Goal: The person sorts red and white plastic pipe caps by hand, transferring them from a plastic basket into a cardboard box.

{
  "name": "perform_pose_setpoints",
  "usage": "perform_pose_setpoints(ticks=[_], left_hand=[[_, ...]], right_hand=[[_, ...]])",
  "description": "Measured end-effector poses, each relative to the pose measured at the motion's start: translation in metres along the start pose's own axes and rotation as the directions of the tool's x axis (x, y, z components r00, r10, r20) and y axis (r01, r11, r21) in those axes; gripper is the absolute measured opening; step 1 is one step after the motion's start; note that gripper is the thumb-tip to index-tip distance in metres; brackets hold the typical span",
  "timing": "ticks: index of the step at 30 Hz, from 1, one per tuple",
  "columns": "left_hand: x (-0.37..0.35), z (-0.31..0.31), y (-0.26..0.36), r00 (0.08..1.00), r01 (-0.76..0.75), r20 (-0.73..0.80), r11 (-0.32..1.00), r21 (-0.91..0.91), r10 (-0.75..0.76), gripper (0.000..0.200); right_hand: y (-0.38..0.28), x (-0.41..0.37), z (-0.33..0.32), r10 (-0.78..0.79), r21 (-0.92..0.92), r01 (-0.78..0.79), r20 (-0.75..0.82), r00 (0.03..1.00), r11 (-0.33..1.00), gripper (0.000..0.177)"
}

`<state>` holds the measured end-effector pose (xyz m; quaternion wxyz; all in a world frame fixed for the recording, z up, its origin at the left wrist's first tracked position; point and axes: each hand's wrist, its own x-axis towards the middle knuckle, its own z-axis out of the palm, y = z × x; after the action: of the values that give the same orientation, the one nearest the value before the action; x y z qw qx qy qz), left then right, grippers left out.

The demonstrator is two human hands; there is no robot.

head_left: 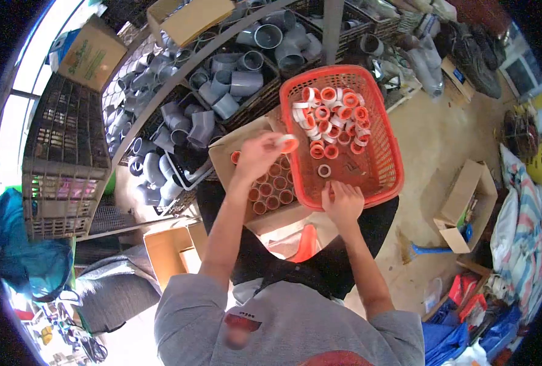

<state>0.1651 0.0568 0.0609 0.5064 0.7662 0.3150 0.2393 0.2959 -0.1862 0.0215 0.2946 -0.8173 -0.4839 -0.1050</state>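
Note:
My left hand [257, 160] pinches a white-and-orange ring [287, 144] at the left rim of the red plastic basket [394, 146]. Under that hand stands a cardboard box [223, 149] holding rows of orange-rimmed rings [271, 201], partly covered by the hand and forearm. A heap of loose white-and-orange rings [335, 119] fills the far part of the basket, while a single pale ring [324, 171] lies nearer on its floor. Over the basket's near rim is my right hand [344, 204], its fingers curled; whatever they may hold is hidden. The basket rests by my right thigh.
Crates of grey pipe fittings [246, 83] stand ahead and to the left, with a dark crate stack [63, 158] farther left. An open cardboard box [466, 204] and a blue-handled brush [429, 249] are on the right floor. Another open box [164, 250] sits at left.

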Motion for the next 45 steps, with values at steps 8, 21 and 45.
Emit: perform_pose_setpoints(ticks=[8, 21, 45], left_hand=[[0.004, -0.051, -0.164, 0.99, -0.058, -0.077, 0.83, 0.555, 0.121, 0.02], [0.027, -0.036, -0.202, 0.973, 0.122, 0.036, 0.644, 0.755, -0.227, 0.019], [0.012, -0.017, -0.147, 0.992, -0.122, 0.119, 0.65, 0.75, 0.049, 0.043]], right_hand=[[-0.004, 0.001, 0.0, -0.037, -0.016, 0.036, -0.052, 0.998, 0.999, 0.013], [-0.007, 0.003, -0.002, 0.014, -0.025, -0.014, -0.005, 1.0, 1.0, 0.015], [-0.007, 0.008, -0.009, 0.008, 0.009, -0.007, -0.059, 0.998, 1.0, 0.017]])
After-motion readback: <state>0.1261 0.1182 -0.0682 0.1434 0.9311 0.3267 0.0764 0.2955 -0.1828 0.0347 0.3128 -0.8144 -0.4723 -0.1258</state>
